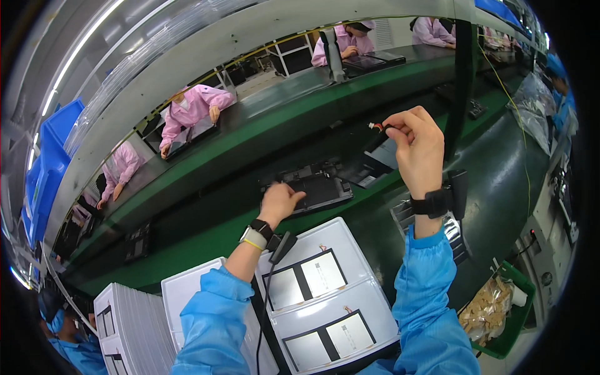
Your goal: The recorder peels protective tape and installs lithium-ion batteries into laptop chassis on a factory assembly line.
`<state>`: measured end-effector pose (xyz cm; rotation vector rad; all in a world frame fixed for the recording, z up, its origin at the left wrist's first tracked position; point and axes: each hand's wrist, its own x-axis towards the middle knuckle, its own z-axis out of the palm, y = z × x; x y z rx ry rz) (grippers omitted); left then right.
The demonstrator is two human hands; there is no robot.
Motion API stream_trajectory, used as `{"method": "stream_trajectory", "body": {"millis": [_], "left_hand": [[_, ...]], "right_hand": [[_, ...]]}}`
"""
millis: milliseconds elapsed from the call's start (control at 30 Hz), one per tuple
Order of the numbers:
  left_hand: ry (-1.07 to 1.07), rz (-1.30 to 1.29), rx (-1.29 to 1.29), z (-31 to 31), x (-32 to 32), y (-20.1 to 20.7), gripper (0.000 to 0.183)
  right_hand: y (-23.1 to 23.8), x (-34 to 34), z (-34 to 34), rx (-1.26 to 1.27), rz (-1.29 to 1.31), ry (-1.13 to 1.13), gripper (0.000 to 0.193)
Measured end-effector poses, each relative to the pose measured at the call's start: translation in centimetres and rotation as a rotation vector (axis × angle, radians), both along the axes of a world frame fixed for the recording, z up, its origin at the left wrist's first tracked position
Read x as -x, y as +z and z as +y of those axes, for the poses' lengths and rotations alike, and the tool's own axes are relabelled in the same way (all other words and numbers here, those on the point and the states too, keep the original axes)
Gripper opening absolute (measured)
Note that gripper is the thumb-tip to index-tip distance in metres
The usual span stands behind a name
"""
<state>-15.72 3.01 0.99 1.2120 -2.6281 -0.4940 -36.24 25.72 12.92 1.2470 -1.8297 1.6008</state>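
My right hand (417,140) is raised over the green bench, thumb and fingers pinched on a short wire lead (377,126) with red and black wires and a small white connector. A flat grey and black panel (382,155) shows just beneath it; I cannot tell whether the lead joins it. My left hand (279,201) is at the near left part of an open black device chassis (322,190), thumb stretched to the right, other fingers blurred. Nearer to me, a white tray (369,294) holds flat silver battery packs (324,274) with black strips and small coloured leads.
Stacked white trays (134,325) stand at the lower left. A green bin (528,290) with brown scraps is at the lower right. Clear plastic wrapping (531,106) lies at the far right. Across the line, people in pink (197,109) work. A black cable (265,306) runs past my left forearm.
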Motion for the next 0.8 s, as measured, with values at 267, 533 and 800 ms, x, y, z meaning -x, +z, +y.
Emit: {"method": "stream_trajectory", "body": {"millis": [267, 533, 800], "left_hand": [[-0.049, 0.252, -0.495, -0.6, 0.5, -1.3, 0.023], [-0.242, 0.248, -0.098, 1.9, -2.0, 6.0, 0.019], [-0.185, 0.096, -0.023, -2.5, -8.2, 7.1, 0.037]], "right_hand": [[-5.8, 1.2, -6.1, 0.299, -0.269, 0.063, 0.018], [-11.6, 1.1, -12.0, -0.057, -0.333, 0.31, 0.016], [-12.6, -1.1, -14.8, -0.395, -0.358, 0.473, 0.014]]}}
